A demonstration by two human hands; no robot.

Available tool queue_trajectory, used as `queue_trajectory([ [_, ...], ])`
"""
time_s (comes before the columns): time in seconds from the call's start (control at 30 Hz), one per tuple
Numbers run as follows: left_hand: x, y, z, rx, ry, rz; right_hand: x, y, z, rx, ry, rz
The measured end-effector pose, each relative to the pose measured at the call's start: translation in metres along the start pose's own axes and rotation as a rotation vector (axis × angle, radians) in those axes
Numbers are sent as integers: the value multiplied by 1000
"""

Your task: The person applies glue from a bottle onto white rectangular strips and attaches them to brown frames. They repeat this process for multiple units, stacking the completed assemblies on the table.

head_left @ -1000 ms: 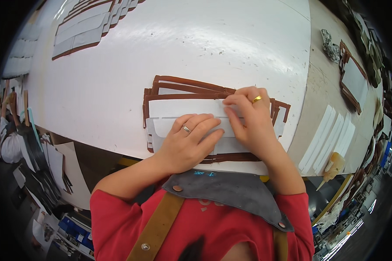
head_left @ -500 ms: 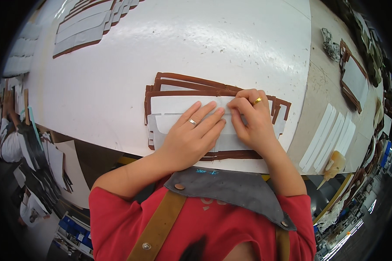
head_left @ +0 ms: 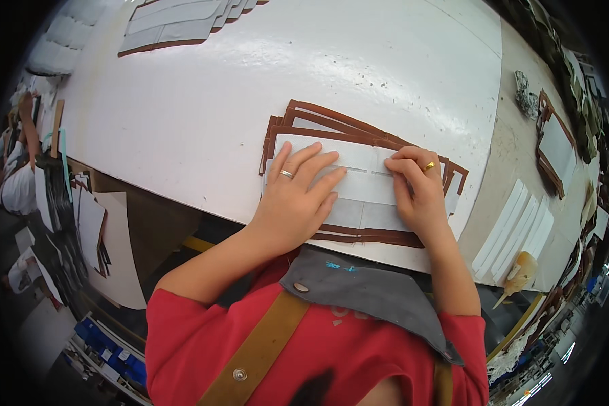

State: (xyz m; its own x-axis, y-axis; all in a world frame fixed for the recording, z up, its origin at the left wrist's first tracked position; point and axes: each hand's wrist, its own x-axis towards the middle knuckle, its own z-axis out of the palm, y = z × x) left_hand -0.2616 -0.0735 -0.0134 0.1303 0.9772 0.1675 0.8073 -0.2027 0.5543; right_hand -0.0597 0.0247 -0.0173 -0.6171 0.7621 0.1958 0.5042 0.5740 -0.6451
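A pale grey-white panel with brown edges (head_left: 365, 191) lies flat on top of a loose, fanned stack of similar brown-edged pieces (head_left: 338, 119). Across the panel's middle run narrow slit lines. My left hand (head_left: 292, 203) rests on its left half, palm down with fingers spread, wearing a silver ring. Over the right half is my right hand (head_left: 418, 193), its thumb and fingers curled together against the panel, a gold ring on one finger. Whether anything sits between those right fingertips is hidden.
More layered brown-edged pieces (head_left: 176, 24) lie at the far left of the white table (head_left: 284, 74). To the right are white strips (head_left: 511, 233), a glue bottle with a pointed nozzle (head_left: 519, 272), another brown-edged stack (head_left: 556, 145) and a crumpled silvery lump (head_left: 526, 95). A co-worker's arm (head_left: 29, 125) shows at left.
My left hand has moved left across the panel and spread its fingers, away from my right hand. My right hand has shifted slightly right, baring more of the panel's middle. The whole view has shifted.
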Motion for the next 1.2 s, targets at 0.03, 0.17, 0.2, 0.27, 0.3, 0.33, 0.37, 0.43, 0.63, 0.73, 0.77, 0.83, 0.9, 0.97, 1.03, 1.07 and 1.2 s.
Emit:
queue_trajectory([
  [0.03,-2,-2,2,14,-12,5,0,-1,0,11,-13,22],
  [0.17,1,0,0,33,-7,-24,8,-3,-6,-28,-5,60],
  [0.2,-1,0,1,34,2,-24,10,-4,-8,-55,10,68],
  [0.27,-1,-1,3,30,33,-19,17,-5,-12,-30,-31,70],
  [0.3,-2,-3,4,26,54,-15,21,-5,-12,-13,-54,70],
  [0.33,-2,-5,4,22,74,-13,24,-4,-13,-1,-79,75],
  [0.37,-3,-6,3,52,64,4,27,-2,-13,11,-104,78],
  [0.43,-2,-8,0,115,52,36,34,1,-15,46,-159,107],
  [0.63,-4,-16,-4,106,71,81,42,-2,-19,88,-256,201],
  [0.73,-4,-17,-4,93,74,89,40,0,-16,41,-218,132],
  [0.77,-4,-17,-4,83,77,92,37,0,-14,7,-179,88],
  [0.83,-5,-18,-3,67,84,95,35,-1,-12,-33,-126,28],
  [0.9,-5,-19,-3,53,86,93,34,-2,-11,-47,-93,-3],
  [0.97,-5,-20,-2,14,99,74,34,-1,-11,-34,-113,9],
  [1.03,-7,-24,-1,-47,125,38,34,-3,-12,-24,-118,13],
  [1.07,-8,-24,-4,-49,182,-36,33,-7,-15,-19,-113,12],
  [1.2,-1,-34,-29,-170,328,-250,42,-26,-27,36,-88,30],
])
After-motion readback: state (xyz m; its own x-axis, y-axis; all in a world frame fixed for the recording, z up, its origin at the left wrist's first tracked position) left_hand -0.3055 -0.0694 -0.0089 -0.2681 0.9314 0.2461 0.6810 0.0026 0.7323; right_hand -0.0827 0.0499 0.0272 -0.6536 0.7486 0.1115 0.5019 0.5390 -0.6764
